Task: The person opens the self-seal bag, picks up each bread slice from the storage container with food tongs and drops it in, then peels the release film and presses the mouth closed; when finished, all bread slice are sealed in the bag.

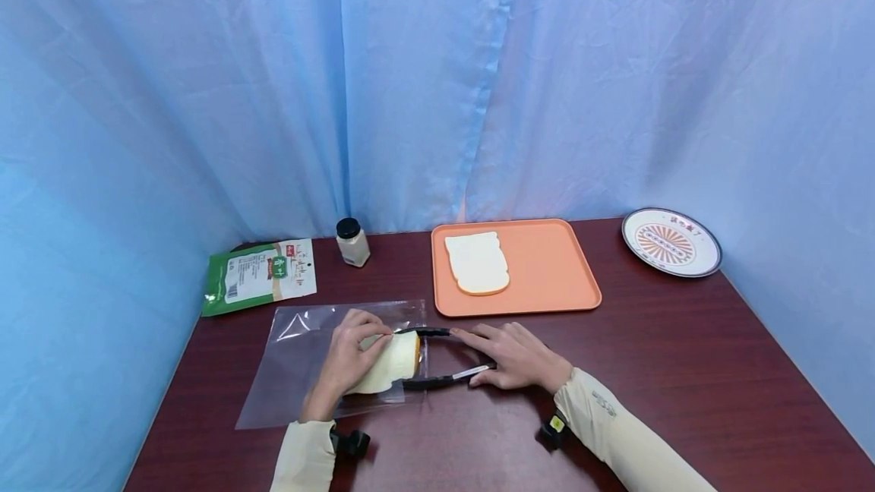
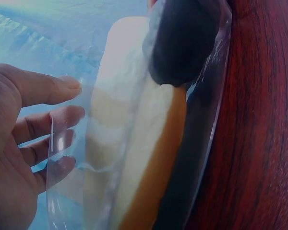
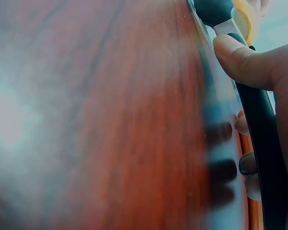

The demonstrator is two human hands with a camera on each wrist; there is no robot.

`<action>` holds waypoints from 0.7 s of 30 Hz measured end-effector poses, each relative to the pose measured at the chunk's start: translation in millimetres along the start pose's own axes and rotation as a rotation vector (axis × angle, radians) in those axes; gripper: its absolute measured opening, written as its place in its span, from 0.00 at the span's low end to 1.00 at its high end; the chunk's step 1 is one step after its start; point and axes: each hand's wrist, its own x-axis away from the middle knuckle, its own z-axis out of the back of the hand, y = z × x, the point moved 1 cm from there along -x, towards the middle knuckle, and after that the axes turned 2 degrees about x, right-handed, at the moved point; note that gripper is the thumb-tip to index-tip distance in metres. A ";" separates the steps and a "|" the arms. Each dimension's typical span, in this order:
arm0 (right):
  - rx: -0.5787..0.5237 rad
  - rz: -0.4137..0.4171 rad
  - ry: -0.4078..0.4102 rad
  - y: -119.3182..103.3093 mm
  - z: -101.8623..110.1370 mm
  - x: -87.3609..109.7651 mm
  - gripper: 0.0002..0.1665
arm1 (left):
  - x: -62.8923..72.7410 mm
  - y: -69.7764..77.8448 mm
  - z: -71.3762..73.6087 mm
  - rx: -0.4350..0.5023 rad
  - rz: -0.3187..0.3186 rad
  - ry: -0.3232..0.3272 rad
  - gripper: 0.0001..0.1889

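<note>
A clear plastic bag (image 1: 294,355) lies on the table with a slice of bread (image 1: 386,372) inside its right end. Over the bread, my left hand (image 1: 347,351) pinches the bag's film near its upper edge. Seen from the left wrist, film passes across the fingertips (image 2: 67,165), and the brown crust faces the table. My right hand (image 1: 516,355) holds black-and-silver tongs (image 1: 470,373), thumb on the near arm and fingers at the far one. The tongs' arms are spread, their black tips at either side of the slice, within the bag's mouth.
Behind the hands, an orange tray (image 1: 547,272) bears another bread slice (image 1: 478,263). A green-and-white packet (image 1: 256,275) and a black-lidded jar (image 1: 353,243) stand back left. A patterned plate (image 1: 670,243) is at the far right. Blue curtains (image 1: 424,82) enclose the table.
</note>
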 end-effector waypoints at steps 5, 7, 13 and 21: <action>-0.010 -0.010 -0.002 0.5 1.8 -1.6 0.51 | -0.2 1.3 -0.4 0.009 0.010 -0.003 0.08; -0.011 -0.019 -0.005 0.8 2.0 -1.3 0.51 | -0.2 1.8 -0.4 0.009 0.020 -0.007 0.08; -0.010 -0.037 -0.016 0.7 2.0 -1.8 0.52 | -0.4 2.5 -0.6 0.006 0.041 -0.012 0.08; -0.004 -0.021 -0.007 -1.1 0.3 -6.7 0.52 | 0.8 1.1 -2.4 0.031 0.026 -0.008 0.09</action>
